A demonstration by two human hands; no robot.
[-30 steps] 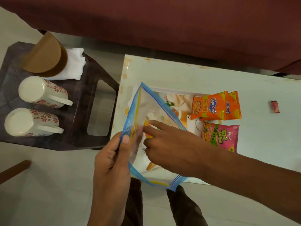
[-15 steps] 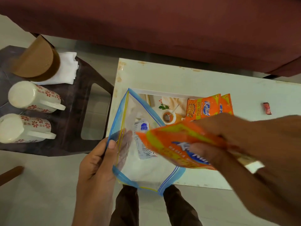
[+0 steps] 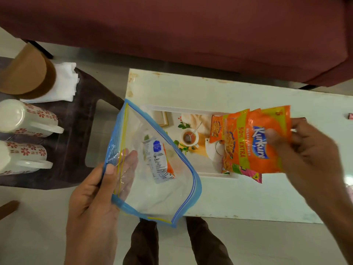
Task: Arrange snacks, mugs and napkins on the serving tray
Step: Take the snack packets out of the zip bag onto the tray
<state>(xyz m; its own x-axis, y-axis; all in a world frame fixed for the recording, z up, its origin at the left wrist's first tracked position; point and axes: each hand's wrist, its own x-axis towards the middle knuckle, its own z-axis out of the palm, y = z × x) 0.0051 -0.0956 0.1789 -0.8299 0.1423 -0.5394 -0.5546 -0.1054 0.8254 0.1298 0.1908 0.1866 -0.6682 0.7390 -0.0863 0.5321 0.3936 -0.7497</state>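
Since your right hand (image 3: 309,153) was buried in the bag a second ago, the big change is that it's out now. Its fingers (image 3: 272,136) are pinching the top of a crinkly orange foil Kurkure snack packet (image 3: 261,144). It hangs over the right end of the white rectangular serving tray with the tea-set print (image 3: 172,107), overlapping the other orange packets (image 3: 217,129) and a pink snack packet (image 3: 253,174) already lying there. Can't tell if it's touching them yet or just above.

Your left hand (image 3: 95,192) grips the mouth of the clear plastic zip bag with blue edges (image 3: 189,188), thumb outside and the rest showing through the plastic. The bag is held open over the near corner of the white bench (image 3: 229,88).

One packet with a white-and-blue back (image 3: 158,161) is left in the bag, so I'd guess one more trip for snacks. The white mugs with red flower print (image 3: 28,119) and the stack of white paper napkins (image 3: 65,83) sit on the dark brown plastic stool (image 3: 80,115) left of the bench, so you're under halfway imo.

Hard to read:
- The held packet hides the tray's right end.
- I can't tell whether the mugs lie on their sides or stand upside down.
- A brown cylinder (image 3: 24,71) on the napkins is cut off at the frame edge.
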